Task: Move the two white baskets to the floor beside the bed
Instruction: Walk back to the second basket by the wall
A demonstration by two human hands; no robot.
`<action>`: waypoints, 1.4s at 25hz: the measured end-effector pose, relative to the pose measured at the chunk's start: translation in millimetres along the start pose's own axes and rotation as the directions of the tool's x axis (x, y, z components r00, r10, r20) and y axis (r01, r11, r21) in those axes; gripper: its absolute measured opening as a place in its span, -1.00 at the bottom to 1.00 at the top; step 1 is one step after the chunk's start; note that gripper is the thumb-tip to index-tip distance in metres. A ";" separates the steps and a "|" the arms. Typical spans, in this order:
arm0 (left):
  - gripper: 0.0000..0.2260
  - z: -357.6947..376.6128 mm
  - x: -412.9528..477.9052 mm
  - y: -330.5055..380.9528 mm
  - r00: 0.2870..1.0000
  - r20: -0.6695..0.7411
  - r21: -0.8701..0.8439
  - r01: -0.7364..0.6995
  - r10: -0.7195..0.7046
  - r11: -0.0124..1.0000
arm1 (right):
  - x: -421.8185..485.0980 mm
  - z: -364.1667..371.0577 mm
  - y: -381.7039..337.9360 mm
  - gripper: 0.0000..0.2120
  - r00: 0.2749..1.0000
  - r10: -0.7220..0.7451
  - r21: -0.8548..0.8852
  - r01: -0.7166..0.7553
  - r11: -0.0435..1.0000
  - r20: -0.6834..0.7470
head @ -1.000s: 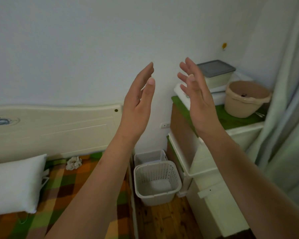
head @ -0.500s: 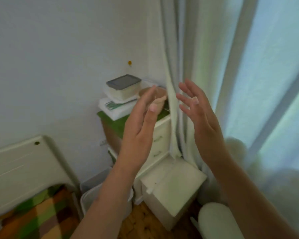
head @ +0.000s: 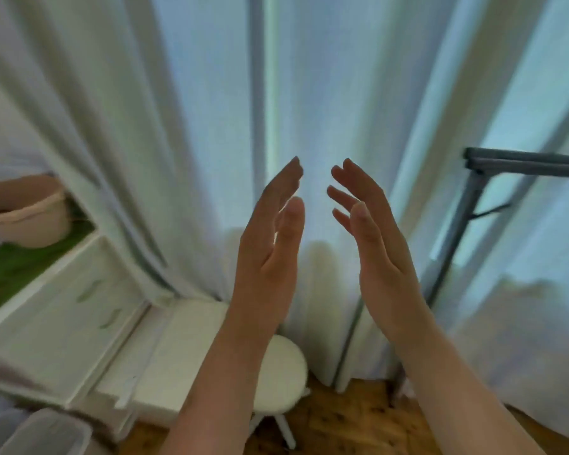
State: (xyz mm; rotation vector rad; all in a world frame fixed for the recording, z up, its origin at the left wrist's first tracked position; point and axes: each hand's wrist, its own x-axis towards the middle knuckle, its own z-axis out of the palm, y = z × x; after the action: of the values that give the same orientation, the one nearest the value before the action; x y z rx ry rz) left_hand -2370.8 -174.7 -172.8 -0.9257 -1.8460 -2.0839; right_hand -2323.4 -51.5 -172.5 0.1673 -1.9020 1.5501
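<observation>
My left hand (head: 270, 254) and my right hand (head: 372, 244) are raised side by side in front of white curtains, palms facing each other with a small gap between them. Both hold nothing and their fingers are straight and apart. Only a corner of one white basket (head: 43, 433) shows at the bottom left, on the floor by the drawer unit. The second basket and the bed are out of view.
White curtains (head: 184, 126) fill the view ahead. A white drawer unit (head: 66, 310) with a green top and a beige bucket (head: 23, 211) stands at left, a lower white cabinet (head: 178, 353) beside it. A round white stool (head: 280, 372) stands below my hands. A grey metal rack (head: 473, 192) is at right.
The view has swung right, from the bed and the two baskets on the floor to the curtains. My hands stayed raised and empty, and have come a little closer together.
</observation>
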 end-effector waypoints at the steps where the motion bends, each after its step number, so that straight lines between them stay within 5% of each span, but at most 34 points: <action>1: -0.49 24.6 3.0 -1.8 0.998 0.062 -0.025 -0.005 0.006 1.000 | -3.2 -21.8 0.7 -0.43 0.999 0.009 -0.041 -0.011 0.999 -0.052; 8: -0.48 162.6 1.0 -14.9 0.899 0.438 -0.261 0.112 0.015 0.959 | -56.3 -140.1 -12.4 -0.47 0.890 0.009 -0.298 -0.162 0.941 -0.456; 15: -0.42 245.5 -23.2 -8.2 0.673 0.722 -0.414 0.237 0.159 0.879 | -113.1 -190.5 -33.0 -0.52 0.694 -0.091 -0.458 -0.365 0.810 -0.714; 25: -0.49 362.2 -69.5 3.4 0.511 0.825 -0.443 0.319 0.242 0.838 | -169.0 -286.7 -43.2 -0.38 0.540 -0.179 -0.461 -0.448 0.766 -0.822; 35: -0.46 598.3 -154.9 61.3 0.409 0.862 -0.443 0.315 0.301 0.839 | -254.1 -508.5 -70.1 -0.41 0.452 -0.251 -0.469 -0.475 0.744 -0.856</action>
State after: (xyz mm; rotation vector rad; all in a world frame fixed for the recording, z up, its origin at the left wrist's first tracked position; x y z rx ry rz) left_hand -2029.0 343.1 -199.6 -2.7122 -1.4500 -2.3288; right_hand -1884.7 313.2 -222.2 -0.9844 -1.3936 0.6068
